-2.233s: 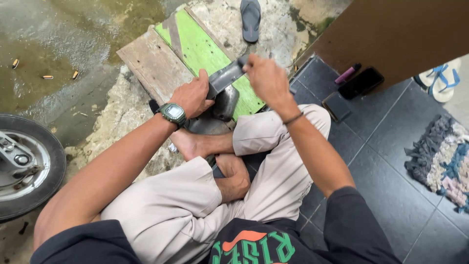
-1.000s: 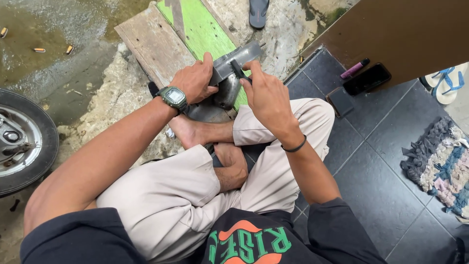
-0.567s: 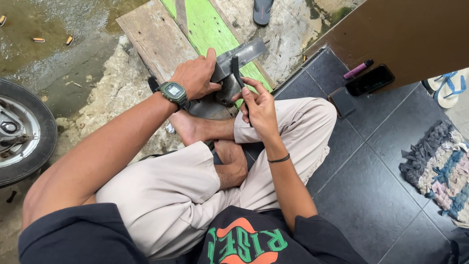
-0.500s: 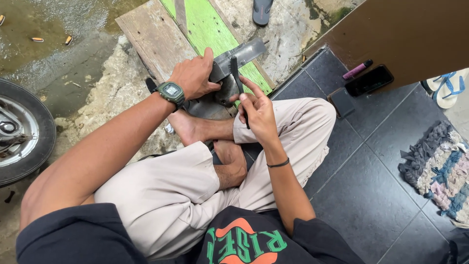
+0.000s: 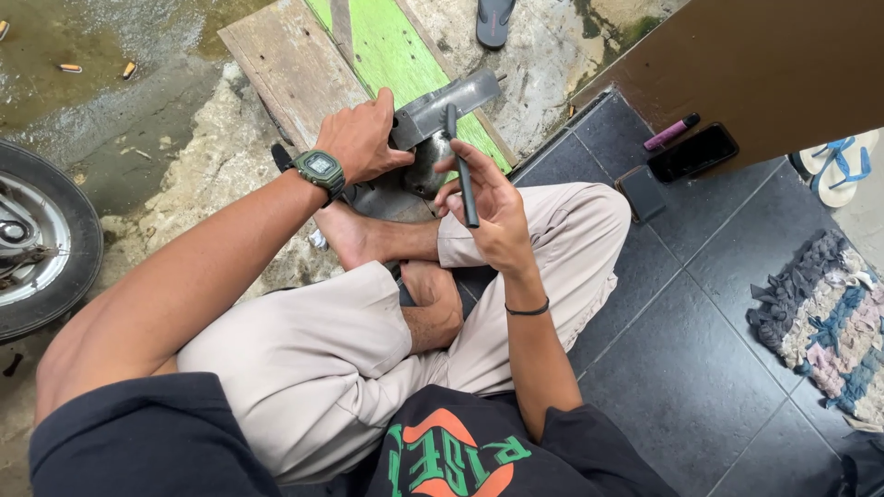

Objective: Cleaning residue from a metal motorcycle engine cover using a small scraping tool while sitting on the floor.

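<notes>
1. The right hand [image 5: 493, 207] has its fingers closed around a slim black rod-like tool [image 5: 463, 166], held nearly upright with its upper end against the grey metal part [image 5: 442, 106].
2. The left hand [image 5: 364, 138] is clamped on that part's near edge, fingers curled over it, pinning it above the bare feet and a dark rounded piece [image 5: 419, 170] beneath.
3. To do this step well, keep the left grip firm so the part cannot twist, and keep the tool in line with whatever it engages; the contact point is hidden, so it may be a fastener.
4. Beyond lie the green-painted plank [image 5: 387, 46], a wheel [image 5: 41, 244] at the left, and a phone [image 5: 692, 153] on the dark tiles [image 5: 700, 350].
</notes>
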